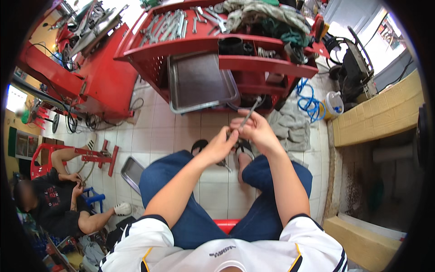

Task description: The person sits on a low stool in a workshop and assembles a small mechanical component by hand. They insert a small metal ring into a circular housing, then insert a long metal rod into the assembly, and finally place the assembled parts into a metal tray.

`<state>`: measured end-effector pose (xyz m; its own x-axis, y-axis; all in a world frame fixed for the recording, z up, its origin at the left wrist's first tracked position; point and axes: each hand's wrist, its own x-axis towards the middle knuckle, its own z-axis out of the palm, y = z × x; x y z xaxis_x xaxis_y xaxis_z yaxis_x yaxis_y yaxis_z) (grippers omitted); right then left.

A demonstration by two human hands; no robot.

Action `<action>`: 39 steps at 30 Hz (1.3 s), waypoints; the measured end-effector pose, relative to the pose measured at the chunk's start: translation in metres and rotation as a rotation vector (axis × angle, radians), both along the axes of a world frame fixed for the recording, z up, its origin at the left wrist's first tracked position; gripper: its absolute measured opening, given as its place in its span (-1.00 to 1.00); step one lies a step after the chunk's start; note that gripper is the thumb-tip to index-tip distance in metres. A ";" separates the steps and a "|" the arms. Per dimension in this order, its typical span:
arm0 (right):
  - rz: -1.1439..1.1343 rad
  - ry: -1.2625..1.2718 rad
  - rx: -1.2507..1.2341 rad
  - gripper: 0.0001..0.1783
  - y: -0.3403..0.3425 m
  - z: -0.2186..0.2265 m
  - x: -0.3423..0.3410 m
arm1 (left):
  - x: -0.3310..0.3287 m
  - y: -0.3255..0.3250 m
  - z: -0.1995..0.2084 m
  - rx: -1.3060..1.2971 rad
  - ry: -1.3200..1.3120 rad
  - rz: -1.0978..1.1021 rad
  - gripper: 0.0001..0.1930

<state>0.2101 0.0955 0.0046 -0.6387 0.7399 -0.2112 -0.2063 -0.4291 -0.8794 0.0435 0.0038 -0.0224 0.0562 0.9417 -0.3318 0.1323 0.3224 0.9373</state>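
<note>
Both my hands meet in front of my knees, above the tiled floor. My right hand (254, 130) is closed round a slim metal rod-like tool (247, 118), its lighter end pointing up and away to the right. Whether it is a wrench cannot be made out. My left hand (220, 147) touches the right one, thumb and fingers pinched together near the tool's lower end. Something small and dark shows between its fingers, too small to name. Below the hands, a small metal tool (226, 167) lies on the floor between my feet.
Ahead stands a red tool cart (181, 48) with several wrenches (168, 28), rags (253, 16) and a metal tray (201, 84). A blue hose (309, 105) and white bucket (334, 103) are right. At left, another person (54, 199) sits near a floor tray (132, 172).
</note>
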 end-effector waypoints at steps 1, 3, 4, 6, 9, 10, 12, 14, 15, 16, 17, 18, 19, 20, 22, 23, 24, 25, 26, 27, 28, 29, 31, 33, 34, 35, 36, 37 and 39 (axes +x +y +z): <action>-0.002 -0.032 -0.050 -0.29 0.000 0.003 -0.001 | 0.001 -0.002 0.001 -0.018 -0.036 0.017 -0.35; -0.069 -0.173 0.051 -0.37 -0.006 0.001 -0.011 | 0.000 -0.001 -0.006 0.014 -0.102 0.044 -0.34; -0.072 -0.286 0.144 -0.42 -0.005 -0.001 -0.014 | -0.002 0.002 -0.004 0.017 -0.094 0.049 -0.27; -0.032 -0.399 0.190 -0.47 -0.005 -0.013 -0.007 | -0.001 -0.001 -0.002 -0.020 -0.086 0.049 -0.27; -0.047 -0.325 0.145 -0.56 -0.003 0.000 -0.007 | -0.003 -0.001 0.004 -0.042 -0.062 0.057 -0.26; -0.068 -0.266 0.107 -0.59 -0.003 0.005 -0.005 | -0.003 -0.001 0.005 -0.045 -0.061 0.059 -0.26; -0.107 -0.352 0.211 -0.60 0.002 -0.001 -0.003 | -0.004 0.000 0.006 -0.053 -0.060 0.062 -0.27; -0.117 -0.403 0.308 -0.59 0.002 -0.001 -0.007 | -0.003 0.000 0.010 -0.047 -0.050 0.050 -0.29; -0.096 -0.394 0.274 -0.55 -0.002 0.000 -0.009 | -0.002 -0.001 0.010 -0.044 -0.045 0.044 -0.30; -0.141 -0.327 0.216 -0.51 -0.006 -0.008 -0.015 | 0.000 -0.001 0.011 -0.028 -0.044 0.045 -0.30; -0.123 -0.385 0.243 -0.52 -0.006 -0.011 -0.013 | 0.004 -0.002 0.010 -0.012 -0.043 0.047 -0.30; -0.105 -0.445 0.271 -0.53 -0.006 -0.015 -0.011 | 0.006 -0.001 0.010 0.004 -0.042 0.048 -0.30; -0.108 -0.449 0.245 -0.51 -0.006 -0.012 -0.012 | 0.005 -0.001 0.010 -0.012 -0.011 0.043 -0.30; -0.112 -0.453 0.220 -0.48 -0.006 -0.009 -0.012 | 0.003 -0.001 0.010 -0.021 0.007 0.028 -0.31; -0.113 -0.385 0.149 -0.40 -0.008 0.001 -0.011 | 0.001 -0.001 0.011 -0.039 0.040 -0.002 -0.32; -0.110 -0.313 0.103 -0.35 -0.009 0.006 -0.010 | 0.000 0.000 0.010 -0.007 0.032 0.003 -0.30; -0.107 -0.241 0.058 -0.30 -0.009 0.009 -0.010 | 0.000 0.000 0.009 0.024 0.026 0.008 -0.28; -0.093 -0.174 0.017 -0.26 -0.009 0.008 -0.008 | 0.001 -0.001 0.009 0.048 0.015 0.010 -0.26; -0.079 -0.106 -0.025 -0.22 -0.006 0.008 -0.007 | 0.001 -0.001 0.009 0.016 -0.026 0.021 -0.30; -0.065 -0.039 -0.066 -0.19 -0.004 0.007 -0.007 | 0.000 0.002 0.010 -0.017 -0.066 0.032 -0.35; -0.066 -0.053 -0.075 -0.17 -0.004 0.014 -0.007 | 0.001 0.004 0.011 -0.055 -0.112 0.044 -0.40; -0.107 -0.037 -0.089 -0.18 -0.004 0.009 -0.009 | 0.002 0.006 0.012 -0.092 -0.190 0.076 -0.42; -0.152 -0.129 -0.063 -0.16 -0.008 0.004 -0.015 | -0.001 0.003 0.016 -0.168 -0.280 0.048 -0.39; -0.156 -0.344 0.018 -0.12 -0.012 0.007 -0.019 | 0.000 0.002 0.016 -0.215 -0.317 0.021 -0.37; -0.139 -0.400 0.063 -0.11 -0.011 0.005 -0.018 | -0.001 0.001 0.016 -0.230 -0.321 0.006 -0.37; -0.121 -0.456 0.107 -0.11 -0.009 0.002 -0.016 | -0.001 0.000 0.016 -0.245 -0.325 -0.010 -0.37; -0.102 -0.512 0.152 -0.10 -0.008 -0.001 -0.014 | -0.002 0.000 0.015 -0.241 -0.331 -0.022 -0.37; -0.111 -0.467 0.092 -0.11 -0.008 -0.002 -0.013 | -0.001 -0.001 0.013 -0.236 -0.340 -0.034 -0.37; -0.104 -0.285 -0.022 -0.11 -0.006 0.002 -0.009 | -0.001 -0.001 0.012 -0.240 -0.366 -0.041 -0.37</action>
